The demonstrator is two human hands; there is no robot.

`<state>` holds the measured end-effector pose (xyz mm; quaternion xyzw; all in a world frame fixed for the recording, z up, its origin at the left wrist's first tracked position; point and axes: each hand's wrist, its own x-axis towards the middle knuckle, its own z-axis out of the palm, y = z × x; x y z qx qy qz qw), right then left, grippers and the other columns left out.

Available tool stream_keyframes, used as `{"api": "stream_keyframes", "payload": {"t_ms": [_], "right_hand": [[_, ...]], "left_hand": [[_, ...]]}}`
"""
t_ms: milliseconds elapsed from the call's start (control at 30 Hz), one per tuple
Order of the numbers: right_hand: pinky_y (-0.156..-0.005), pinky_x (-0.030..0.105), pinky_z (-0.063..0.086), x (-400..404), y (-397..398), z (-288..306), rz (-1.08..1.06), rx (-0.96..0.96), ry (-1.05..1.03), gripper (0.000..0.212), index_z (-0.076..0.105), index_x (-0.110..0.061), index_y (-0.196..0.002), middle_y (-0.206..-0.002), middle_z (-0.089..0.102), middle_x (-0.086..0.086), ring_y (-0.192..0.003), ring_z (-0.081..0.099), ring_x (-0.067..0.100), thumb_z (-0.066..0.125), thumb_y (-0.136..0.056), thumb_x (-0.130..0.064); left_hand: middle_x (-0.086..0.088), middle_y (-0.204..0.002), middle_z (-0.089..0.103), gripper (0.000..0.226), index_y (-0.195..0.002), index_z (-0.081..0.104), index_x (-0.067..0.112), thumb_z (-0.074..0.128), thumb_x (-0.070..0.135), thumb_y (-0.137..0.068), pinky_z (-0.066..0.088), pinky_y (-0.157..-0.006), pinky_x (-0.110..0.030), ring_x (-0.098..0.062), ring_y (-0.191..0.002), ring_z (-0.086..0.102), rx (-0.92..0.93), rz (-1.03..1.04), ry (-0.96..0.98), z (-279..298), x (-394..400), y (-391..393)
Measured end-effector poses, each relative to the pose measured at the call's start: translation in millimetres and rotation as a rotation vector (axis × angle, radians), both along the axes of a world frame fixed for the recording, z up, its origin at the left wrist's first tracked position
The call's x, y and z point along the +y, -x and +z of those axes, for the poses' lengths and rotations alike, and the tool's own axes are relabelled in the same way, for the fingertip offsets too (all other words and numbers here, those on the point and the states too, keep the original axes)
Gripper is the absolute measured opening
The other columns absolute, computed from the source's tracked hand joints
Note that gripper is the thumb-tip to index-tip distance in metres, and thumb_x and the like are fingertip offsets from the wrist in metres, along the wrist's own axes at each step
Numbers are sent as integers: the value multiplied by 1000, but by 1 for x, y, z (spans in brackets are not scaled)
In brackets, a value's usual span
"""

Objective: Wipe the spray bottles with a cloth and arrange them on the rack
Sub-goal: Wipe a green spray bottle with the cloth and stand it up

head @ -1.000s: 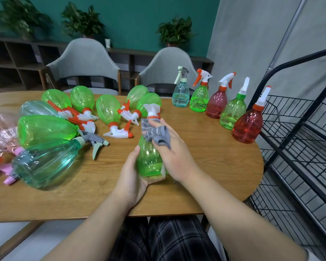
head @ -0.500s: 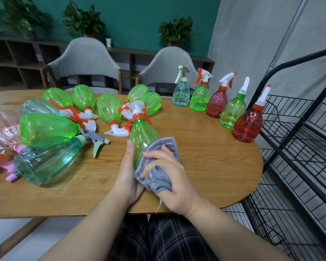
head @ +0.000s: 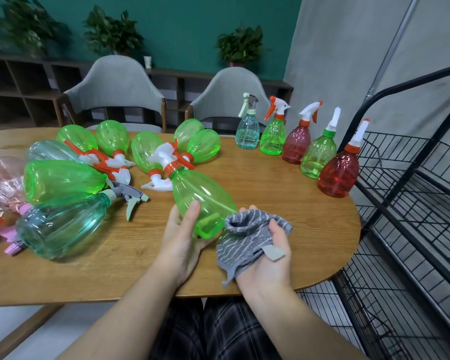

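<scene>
Tilting away from the person, the green spray bottle (head: 202, 201) now lies slanted in the left hand (head: 178, 240), nozzle toward the far left, base toward the near right, where half a second ago it stood upright with the cloth wrapped over its lower body. Left-hand fingers curl around the bottle's lower side, thumb on top. The right hand (head: 266, 258) has come off the bottle and sits just beside the base, palm up, fingers loosely bunching the grey cloth (head: 247, 237) (not touching the plastic as far as I can tell). Judgement: body wipe looks done or pausing, base is the likely next spot, or the bottle goes out to join the others. Five upright bottles (head: 311, 144) stand in a row at the far right of the desk (head: 270, 190), probably the wiped ones; a pile of lying bottles (head: 63, 178) at the left is probably still to do. The black wire rack (head: 413, 203) at the right holds no bottle in view, so arranging is not started.
</scene>
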<state>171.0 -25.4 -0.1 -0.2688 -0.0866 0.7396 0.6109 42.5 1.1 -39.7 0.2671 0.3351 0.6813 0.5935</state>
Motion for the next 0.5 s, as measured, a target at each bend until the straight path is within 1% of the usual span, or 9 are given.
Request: {"api": "stream_keyframes", "payload": {"t_ms": [67,133,200,233,300,367,467,500], "right_hand": [[-98,43,43,-1,6,2,40,14,2,42,66,-7,-111,-112,69,17,-105,62,31,42,-97,-38],[-100,44,42,2,10,5,46,40,16,44,65,-5,-112,-110,69,18,-104,62,33,41,-97,-38],[-97,45,43,11,7,6,-17,88,38,41,65,-6,-106,-101,70,17,-95,62,31,40,-98,-38],[-99,46,42,18,3,7,-61,111,43,40,64,-8,-106,-101,68,16,-95,61,31,39,-97,-38],[-104,48,39,30,-5,9,-130,141,43,40,62,-10,-114,-107,65,15,-101,59,31,39,-97,-39],[-99,45,43,34,-9,13,-136,121,20,41,62,-10,-116,-107,66,13,-98,61,30,40,-97,-40],[-83,41,50,28,-2,13,-43,31,-4,37,68,-10,-99,-96,72,14,-88,65,29,44,-96,-39],[-81,40,51,25,3,11,-5,-10,-5,37,69,-10,-96,-94,73,14,-86,66,28,46,-96,-39]], "left_hand": [[-16,-129,63,118,-135,46,12,96,53,-37,58,-80,-48,-34,-114,64,26,-2,1,-1,0,-1],[-14,-128,64,115,-130,47,17,97,51,-32,57,-83,-47,-33,-113,64,42,6,-3,-3,1,-3],[-8,-124,67,110,-125,47,26,97,50,-29,54,-89,-45,-28,-112,65,56,1,-31,-3,1,-4],[-5,-121,69,110,-125,47,28,97,50,-29,54,-90,-45,-25,-110,66,62,-12,-47,-2,0,-4],[-1,-114,71,110,-125,47,29,97,48,-29,56,-86,-41,-21,-106,68,73,-38,-73,-2,0,-5],[1,-111,72,109,-125,47,28,98,45,-30,58,-79,-35,-19,-103,69,88,-60,-95,-2,-1,-7],[2,-112,72,106,-125,47,31,98,43,-33,57,-76,-30,-18,-106,68,114,-83,-117,-2,-3,-10],[2,-113,72,106,-125,47,31,98,43,-33,57,-77,-30,-19,-107,68,119,-82,-122,-2,-3,-10]]}}
